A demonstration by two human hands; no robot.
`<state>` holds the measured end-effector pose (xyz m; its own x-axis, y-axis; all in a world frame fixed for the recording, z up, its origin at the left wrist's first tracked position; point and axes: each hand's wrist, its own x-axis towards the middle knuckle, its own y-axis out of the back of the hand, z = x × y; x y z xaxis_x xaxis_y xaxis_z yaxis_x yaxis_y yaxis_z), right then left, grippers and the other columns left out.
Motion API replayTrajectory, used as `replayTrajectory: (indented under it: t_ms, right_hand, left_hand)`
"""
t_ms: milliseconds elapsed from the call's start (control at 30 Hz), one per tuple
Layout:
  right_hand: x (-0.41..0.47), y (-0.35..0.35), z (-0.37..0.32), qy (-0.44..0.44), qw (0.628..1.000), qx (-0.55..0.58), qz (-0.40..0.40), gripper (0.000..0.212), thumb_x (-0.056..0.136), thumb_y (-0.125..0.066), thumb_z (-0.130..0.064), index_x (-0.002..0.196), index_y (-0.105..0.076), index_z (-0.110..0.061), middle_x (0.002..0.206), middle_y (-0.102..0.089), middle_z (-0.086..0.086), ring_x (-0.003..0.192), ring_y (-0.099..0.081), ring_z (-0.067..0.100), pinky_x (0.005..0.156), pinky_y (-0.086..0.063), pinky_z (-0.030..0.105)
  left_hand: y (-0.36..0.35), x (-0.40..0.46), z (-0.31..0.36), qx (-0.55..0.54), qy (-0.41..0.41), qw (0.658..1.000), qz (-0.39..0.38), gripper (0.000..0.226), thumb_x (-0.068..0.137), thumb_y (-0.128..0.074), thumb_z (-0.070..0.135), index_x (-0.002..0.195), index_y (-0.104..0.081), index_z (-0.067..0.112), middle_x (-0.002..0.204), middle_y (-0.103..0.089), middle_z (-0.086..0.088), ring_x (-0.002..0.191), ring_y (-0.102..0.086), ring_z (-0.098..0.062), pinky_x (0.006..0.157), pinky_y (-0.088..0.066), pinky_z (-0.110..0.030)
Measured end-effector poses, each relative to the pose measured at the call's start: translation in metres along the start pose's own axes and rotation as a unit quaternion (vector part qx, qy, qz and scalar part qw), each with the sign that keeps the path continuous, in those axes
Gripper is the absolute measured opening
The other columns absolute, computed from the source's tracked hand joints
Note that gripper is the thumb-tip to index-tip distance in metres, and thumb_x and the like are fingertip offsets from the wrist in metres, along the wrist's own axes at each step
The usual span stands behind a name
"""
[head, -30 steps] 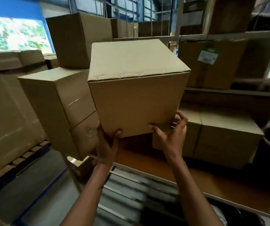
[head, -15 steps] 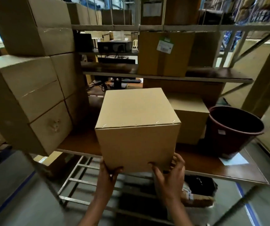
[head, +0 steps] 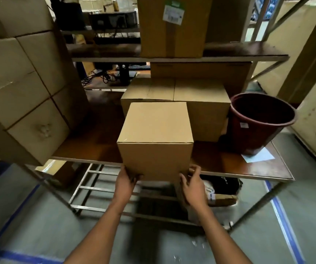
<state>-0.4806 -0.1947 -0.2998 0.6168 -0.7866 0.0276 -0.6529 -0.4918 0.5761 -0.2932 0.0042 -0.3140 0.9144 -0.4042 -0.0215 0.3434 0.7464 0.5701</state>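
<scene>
A plain cardboard box (head: 155,141) is upright at the front edge of the brown shelf board (head: 229,164), its lower front overhanging the edge. My left hand (head: 127,181) grips its bottom left corner, thumb on the front face and fingers underneath. At the bottom right corner my right hand (head: 193,184) holds the box, fingers spread around the corner. I cannot tell whether the box rests on the board.
Two cartons (head: 201,103) sit right behind the box. A maroon bucket (head: 258,121) and a paper sheet (head: 258,156) are at the right. Stacked cartons (head: 20,92) fill the left. A labelled carton (head: 172,25) stands on the shelf above.
The box came down from chest height toward the shelf and now sits lower and closer to the two cartons. The view swung right and tilted down. Both hands stayed at its bottom corners.
</scene>
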Motion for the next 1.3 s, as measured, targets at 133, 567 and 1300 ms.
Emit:
replayTrajectory:
  t_ms: [133, 567, 1300]
  right_hand:
    - [0.013, 0.006, -0.001, -0.008, 1.0, -0.008, -0.01, 0.038, 0.108, -0.064, -0.025, 0.14, -0.042, -0.026, 0.129, -0.072, 0.0, 0.113, -0.073, 0.02, 0.093, -0.062, 0.041]
    - [0.021, 0.051, -0.077, 0.053, 0.99, 0.106, 0.074, 0.079, 0.102, -0.016, -0.083, 0.153, -0.046, -0.031, 0.147, -0.06, -0.001, 0.133, -0.058, 0.018, 0.111, -0.047, 0.044]
    - [-0.049, 0.028, -0.066, 0.097, 0.95, 0.209, 0.208, 0.05, 0.096, -0.065, -0.039, 0.142, -0.053, -0.024, 0.136, -0.067, 0.002, 0.123, -0.068, 0.018, 0.09, -0.064, 0.041]
  left_hand:
    - [0.003, 0.011, 0.012, 0.03, 0.012, 0.999, 0.015, 0.052, 0.091, -0.084, 0.007, 0.137, -0.06, 0.003, 0.125, -0.071, -0.018, 0.115, -0.07, -0.037, 0.091, -0.052, -0.037]
    - [0.042, 0.013, 0.093, -0.167, -0.073, 0.978, 0.098, 0.1, 0.09, -0.042, 0.093, 0.169, -0.023, 0.034, 0.175, -0.033, -0.003, 0.157, -0.032, -0.021, 0.122, -0.031, -0.043]
    - [0.061, -0.057, 0.046, -0.242, -0.162, 0.956, 0.04, 0.078, 0.097, -0.072, 0.042, 0.16, -0.033, 0.018, 0.146, -0.055, 0.026, 0.136, -0.059, -0.006, 0.102, -0.058, -0.024]
